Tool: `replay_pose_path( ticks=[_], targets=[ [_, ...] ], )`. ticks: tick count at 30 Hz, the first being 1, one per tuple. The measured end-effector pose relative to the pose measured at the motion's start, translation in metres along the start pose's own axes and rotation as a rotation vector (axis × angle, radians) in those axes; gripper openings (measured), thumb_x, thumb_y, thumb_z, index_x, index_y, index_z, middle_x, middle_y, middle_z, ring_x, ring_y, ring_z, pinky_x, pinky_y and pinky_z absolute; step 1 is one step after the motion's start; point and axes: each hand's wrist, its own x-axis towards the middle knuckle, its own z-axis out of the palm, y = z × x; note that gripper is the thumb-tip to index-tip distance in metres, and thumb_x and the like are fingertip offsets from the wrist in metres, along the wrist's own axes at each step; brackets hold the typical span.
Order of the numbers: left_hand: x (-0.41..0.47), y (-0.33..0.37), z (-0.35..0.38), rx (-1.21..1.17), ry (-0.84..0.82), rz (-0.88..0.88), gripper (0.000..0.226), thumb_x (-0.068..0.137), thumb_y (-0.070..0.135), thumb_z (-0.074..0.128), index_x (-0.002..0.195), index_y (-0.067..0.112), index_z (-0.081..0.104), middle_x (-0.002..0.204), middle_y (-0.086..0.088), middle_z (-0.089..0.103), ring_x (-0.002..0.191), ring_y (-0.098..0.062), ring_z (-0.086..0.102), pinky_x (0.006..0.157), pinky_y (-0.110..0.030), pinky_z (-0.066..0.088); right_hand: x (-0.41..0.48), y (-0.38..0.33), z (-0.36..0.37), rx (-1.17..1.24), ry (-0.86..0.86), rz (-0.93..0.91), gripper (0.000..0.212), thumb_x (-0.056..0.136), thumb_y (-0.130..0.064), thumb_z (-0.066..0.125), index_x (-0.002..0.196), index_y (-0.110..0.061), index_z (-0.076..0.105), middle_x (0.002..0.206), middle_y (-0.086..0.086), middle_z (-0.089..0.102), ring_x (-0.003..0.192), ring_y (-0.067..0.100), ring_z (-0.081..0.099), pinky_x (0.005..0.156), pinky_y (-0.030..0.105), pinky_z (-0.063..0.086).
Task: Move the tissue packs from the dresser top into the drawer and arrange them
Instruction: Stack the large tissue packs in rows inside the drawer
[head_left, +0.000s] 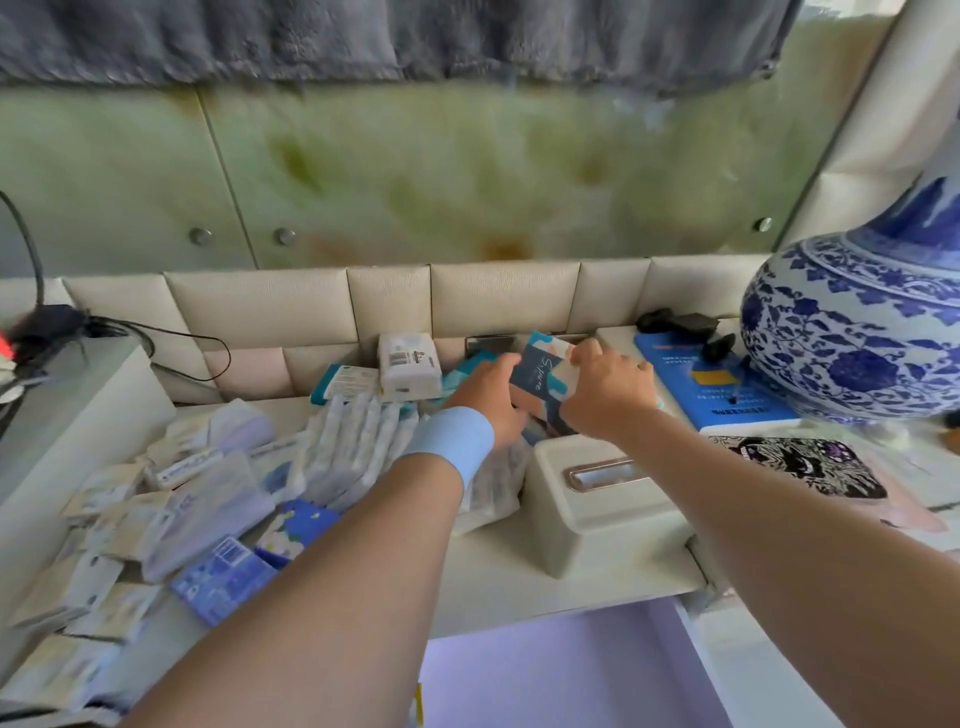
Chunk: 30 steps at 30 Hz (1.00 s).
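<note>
- The vase (852, 332) was cut off by the right edge.
- Print on the heaped tissue packs (208, 499) was too blurred to read.
- The dark-blue pack (540, 371) was partly hidden by the left hand (488, 389) and right hand (608, 387).
- The drawer (545, 670) ran off the bottom edge.

I hold navy-peach tissue pack (540, 382) tilted, above dresser top (519, 587) rear. White, blue packs (218, 499) heaped across left side. Drawer (545, 670) open below, lilac inside.
</note>
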Motion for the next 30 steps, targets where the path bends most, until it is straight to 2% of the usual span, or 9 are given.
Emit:
replay_pose_path(
  ticks=[5, 8, 11, 13, 15, 17, 20, 27, 30],
  targets=[
    [0.003, 0.009, -0.005, -0.222, 0.055, 0.013, 0.092, 0.087, 0.023, 0.068, 0.157, 0.031, 0.008, 0.162, 0.002, 0.019, 0.145, -0.021, 0.028, 0.114, -0.039, 0.032, 0.006, 0.015, -0.029, 0.697, 0.078, -0.081, 0.046, 0.073, -0.007, 0.071, 0.115, -0.022, 0.058, 0.114, 0.000, 0.061, 0.101, 0.019, 0.058, 0.075, 0.022, 0.042],
    [0.004, 0.016, -0.007, -0.368, 0.056, -0.031, 0.099, 0.087, 0.024, 0.071, 0.157, 0.035, 0.001, 0.157, 0.002, 0.031, 0.135, -0.021, 0.042, 0.109, -0.040, 0.039, 0.009, 0.015, -0.040, 1.200, -0.005, -0.046, 0.044, 0.073, 0.002, 0.072, 0.111, -0.018, 0.062, 0.108, 0.007, 0.064, 0.096, 0.019, 0.061, 0.074, 0.021, 0.049],
    [0.003, 0.017, -0.008, -0.403, 0.079, -0.071, 0.097, 0.084, 0.026, 0.074, 0.156, 0.036, 0.009, 0.146, 0.002, 0.045, 0.121, -0.022, 0.053, 0.102, -0.040, 0.046, 0.012, 0.016, -0.039, 1.374, -0.155, 0.038, 0.046, 0.082, 0.012, 0.062, 0.123, -0.009, 0.061, 0.105, 0.006, 0.064, 0.096, 0.022, 0.060, 0.074, 0.028, 0.053],
    [0.001, 0.012, -0.008, -0.296, 0.083, -0.102, 0.095, 0.081, 0.030, 0.076, 0.153, 0.035, 0.015, 0.148, 0.001, 0.043, 0.124, -0.026, 0.051, 0.101, -0.040, 0.046, 0.017, 0.022, -0.027, 1.158, -0.156, 0.125, 0.050, 0.081, 0.002, 0.064, 0.128, -0.014, 0.060, 0.116, 0.008, 0.064, 0.105, 0.025, 0.059, 0.085, 0.036, 0.052],
    [-0.003, 0.004, -0.009, -0.201, 0.069, -0.134, 0.088, 0.081, 0.029, 0.075, 0.151, 0.032, 0.022, 0.148, 0.000, 0.041, 0.126, -0.028, 0.049, 0.101, -0.040, 0.045, 0.019, 0.033, -0.015, 0.495, -0.120, 0.190, 0.046, 0.085, -0.023, 0.063, 0.130, -0.025, 0.057, 0.128, 0.011, 0.058, 0.117, 0.031, 0.053, 0.091, 0.040, 0.048],
    [-0.007, -0.004, -0.008, -0.123, 0.055, -0.136, 0.080, 0.081, 0.026, 0.075, 0.147, 0.029, 0.030, 0.145, -0.001, 0.044, 0.125, -0.028, 0.050, 0.102, -0.040, 0.045, 0.014, 0.043, -0.005, 0.085, -0.166, 0.253, 0.052, 0.090, -0.034, 0.057, 0.139, -0.023, 0.045, 0.140, 0.015, 0.044, 0.130, 0.035, 0.039, 0.102, 0.044, 0.039],
    [-0.009, -0.012, -0.010, -0.012, 0.063, -0.116, 0.068, 0.080, 0.019, 0.073, 0.140, 0.022, 0.041, 0.136, -0.003, 0.049, 0.120, -0.026, 0.052, 0.098, -0.036, 0.045, 0.007, 0.047, 0.010, 0.019, -0.244, 0.317, 0.058, 0.089, -0.028, 0.058, 0.141, -0.021, 0.036, 0.141, 0.019, 0.039, 0.130, 0.037, 0.036, 0.103, 0.045, 0.036],
    [-0.011, -0.022, -0.014, 0.113, 0.014, -0.080, 0.057, 0.077, 0.017, 0.070, 0.130, 0.019, 0.049, 0.127, -0.004, 0.049, 0.117, -0.024, 0.052, 0.091, -0.028, 0.042, 0.007, 0.024, 0.013, 0.100, -0.049, 0.192, 0.064, 0.084, -0.032, 0.068, 0.138, -0.019, 0.036, 0.133, 0.012, 0.051, 0.125, 0.032, 0.047, 0.101, 0.046, 0.037],
    [-0.018, -0.024, -0.025, 0.159, 0.028, -0.037, 0.053, 0.077, 0.019, 0.070, 0.127, 0.025, 0.053, 0.128, -0.004, 0.040, 0.115, -0.024, 0.052, 0.094, -0.026, 0.040, 0.004, 0.011, 0.000, 0.164, 0.006, 0.133, 0.065, 0.081, -0.028, 0.070, 0.137, -0.020, 0.039, 0.131, 0.011, 0.051, 0.123, 0.032, 0.047, 0.098, 0.044, 0.039]
  ],
)
